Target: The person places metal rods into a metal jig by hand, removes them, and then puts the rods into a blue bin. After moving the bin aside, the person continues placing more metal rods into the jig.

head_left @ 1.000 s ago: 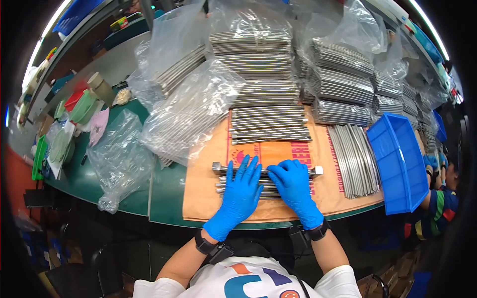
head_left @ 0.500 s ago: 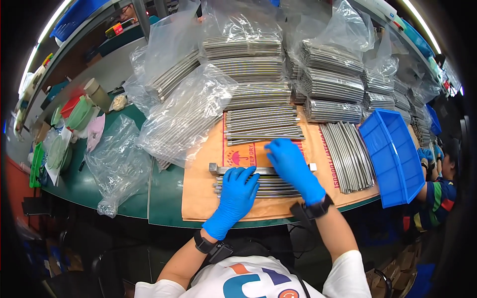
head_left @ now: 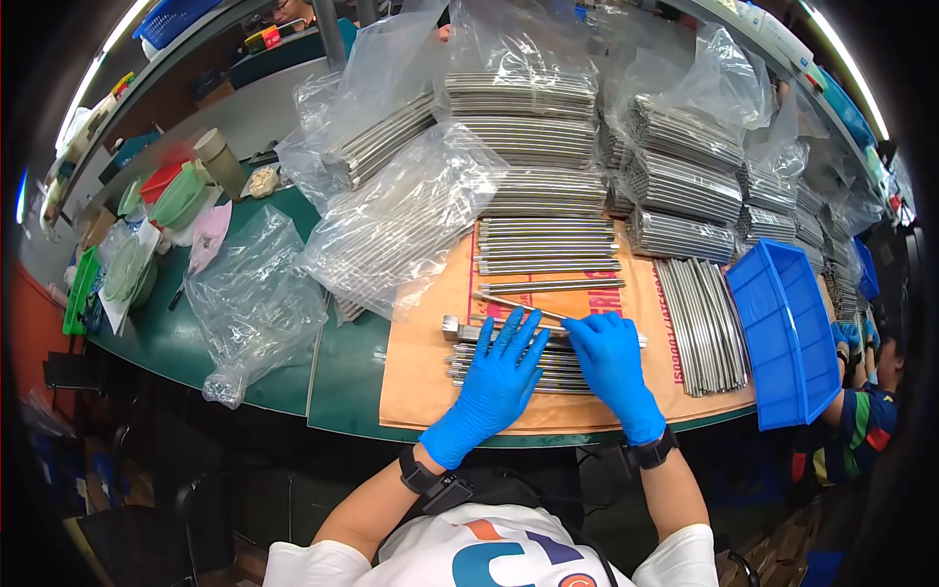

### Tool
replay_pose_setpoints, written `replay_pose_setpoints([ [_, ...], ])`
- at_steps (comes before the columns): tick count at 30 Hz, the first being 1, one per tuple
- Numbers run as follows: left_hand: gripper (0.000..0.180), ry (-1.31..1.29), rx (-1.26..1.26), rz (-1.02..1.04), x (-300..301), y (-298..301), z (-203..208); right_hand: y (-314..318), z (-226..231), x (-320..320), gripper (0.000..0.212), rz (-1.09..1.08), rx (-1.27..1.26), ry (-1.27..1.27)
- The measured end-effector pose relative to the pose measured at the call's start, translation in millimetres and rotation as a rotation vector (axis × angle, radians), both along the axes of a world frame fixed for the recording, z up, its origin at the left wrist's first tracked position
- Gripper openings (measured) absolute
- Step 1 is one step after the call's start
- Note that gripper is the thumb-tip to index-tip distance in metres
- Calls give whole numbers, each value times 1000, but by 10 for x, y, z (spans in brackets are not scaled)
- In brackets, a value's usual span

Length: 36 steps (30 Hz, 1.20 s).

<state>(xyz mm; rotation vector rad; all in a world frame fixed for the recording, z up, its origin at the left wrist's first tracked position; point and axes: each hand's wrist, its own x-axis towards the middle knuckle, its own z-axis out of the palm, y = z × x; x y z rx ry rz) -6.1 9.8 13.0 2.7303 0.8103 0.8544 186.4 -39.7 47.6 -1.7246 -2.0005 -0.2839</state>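
My left hand (head_left: 494, 386), in a blue glove, lies with its fingers spread across a square metal bar (head_left: 452, 329) and the row of thin metal rods (head_left: 562, 374) just below it. A slanted metal rod (head_left: 509, 302) runs from the upper left to my right hand (head_left: 616, 367), also gloved. The fingers of that hand are closed on the rod's right end, above the bar. Farther up lies another row of metal rods (head_left: 548, 245), with a loose rod (head_left: 558, 287) just under it. Both hands partly hide the bar.
Brown paper (head_left: 416, 382) covers part of the green table (head_left: 342, 382). On the right are more rods (head_left: 702, 328) and a blue bin (head_left: 773, 284). Bundled rods (head_left: 523, 93) in clear plastic are stacked behind. A crumpled plastic bag (head_left: 245, 303) lies left. A co-worker (head_left: 866, 421) is at far right.
My right hand has come down from the upper row to the bar, now with a rod in its fingers. My left hand's fingers have spread wider. The whole view has shifted slightly.
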Motion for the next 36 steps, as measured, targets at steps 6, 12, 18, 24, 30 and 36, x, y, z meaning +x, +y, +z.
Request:
replay_pose_setpoints([
  [6, 59, 145, 20, 44, 14, 7, -52, -27, -137, -78, 24, 34, -28, 102],
  [12, 57, 172, 21, 57, 22, 14, -65, -28, -222, -24, 22, 53, -1, 134],
  [18, 56, 191, 30, 74, 61, 4, -12, -14, -207, -32, 21, 53, 9, 111],
  [24, 38, -11, -1, 45, 11, 7, -32, -114, -120, -88, 17, 123, -67, 65],
  [30, 20, -161, 41, 44, 17, -12, -31, 14, -161, -6, 19, 102, -159, 124],
  [36, 18, -126, -61, 22, -13, 0, -63, 309, 85, 142, 22, 66, -525, -26],
])
